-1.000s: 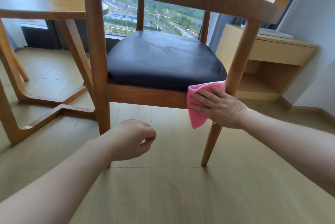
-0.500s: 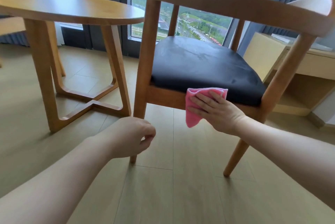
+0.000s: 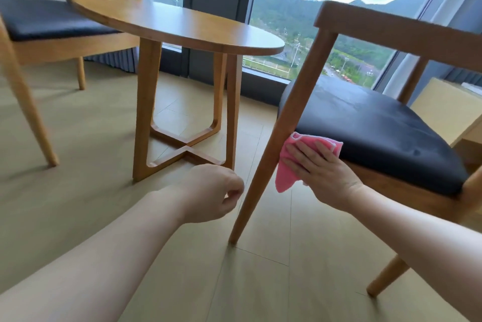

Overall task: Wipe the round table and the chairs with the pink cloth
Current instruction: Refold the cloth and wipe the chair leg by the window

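The fingers point(image 3: 303, 156) of the right hand point(image 3: 323, 175) are lying flat and slightly spread, pressing the pink cloth point(image 3: 289, 162) against the wooden seat rail of the near chair point(image 3: 370, 123), just beside its front leg point(image 3: 263, 165) and under the edge of the black seat cushion point(image 3: 378, 126). The cloth is looking thin, soft and light; its lower corner is hanging loose below the palm, so it is likely bunching or slipping unless an open palm is pinning it, with the fingertips holding its top edge. A flat press seems better here than a pinch, since the rail is narrow and the cloth is folding over on itself.

The left hand point(image 3: 216, 194) is hovering loosely curled near the same leg, thumb and forefinger close together, holding nothing.

Beyond the chair, the round table point(image 3: 182, 24) is standing on its crossed wooden base, well apart from the cloth, and the second chair point(image 3: 47, 24) is sitting on its far side. The chair frames are appearing stiff and heavy enough to stay put under a light wipe.
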{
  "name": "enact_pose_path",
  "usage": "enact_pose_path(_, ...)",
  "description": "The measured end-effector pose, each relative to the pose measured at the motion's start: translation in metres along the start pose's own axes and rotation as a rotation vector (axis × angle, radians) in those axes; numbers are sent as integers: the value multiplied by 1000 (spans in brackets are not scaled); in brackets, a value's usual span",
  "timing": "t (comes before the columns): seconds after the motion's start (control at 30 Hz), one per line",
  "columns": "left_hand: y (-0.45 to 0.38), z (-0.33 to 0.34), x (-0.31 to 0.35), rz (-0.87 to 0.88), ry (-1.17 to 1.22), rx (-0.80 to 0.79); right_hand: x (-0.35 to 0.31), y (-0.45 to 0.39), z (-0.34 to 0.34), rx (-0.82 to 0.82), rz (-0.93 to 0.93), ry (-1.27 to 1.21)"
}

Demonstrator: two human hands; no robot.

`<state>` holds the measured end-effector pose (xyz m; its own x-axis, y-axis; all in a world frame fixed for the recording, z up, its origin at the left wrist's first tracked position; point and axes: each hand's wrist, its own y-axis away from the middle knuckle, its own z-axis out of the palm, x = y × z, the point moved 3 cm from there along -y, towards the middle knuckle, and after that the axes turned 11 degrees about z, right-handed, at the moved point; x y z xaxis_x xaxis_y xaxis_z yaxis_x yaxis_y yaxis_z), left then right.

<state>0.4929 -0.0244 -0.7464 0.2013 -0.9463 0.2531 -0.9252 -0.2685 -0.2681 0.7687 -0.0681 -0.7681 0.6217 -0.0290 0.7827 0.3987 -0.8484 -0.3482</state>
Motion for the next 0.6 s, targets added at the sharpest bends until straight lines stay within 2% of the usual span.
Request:
enact_pose_path(0.13,-1,-4,-3,4,-3,39,11,-5,-15,4,-79,-31)
enact_pose_path(0.27,-13,-9,2,44,11,108,34,-20,-37,33,-130,57)
enact_pose_path(0.6,-28,-23,5,81,46,213,107,-100,-107,156,5,90)
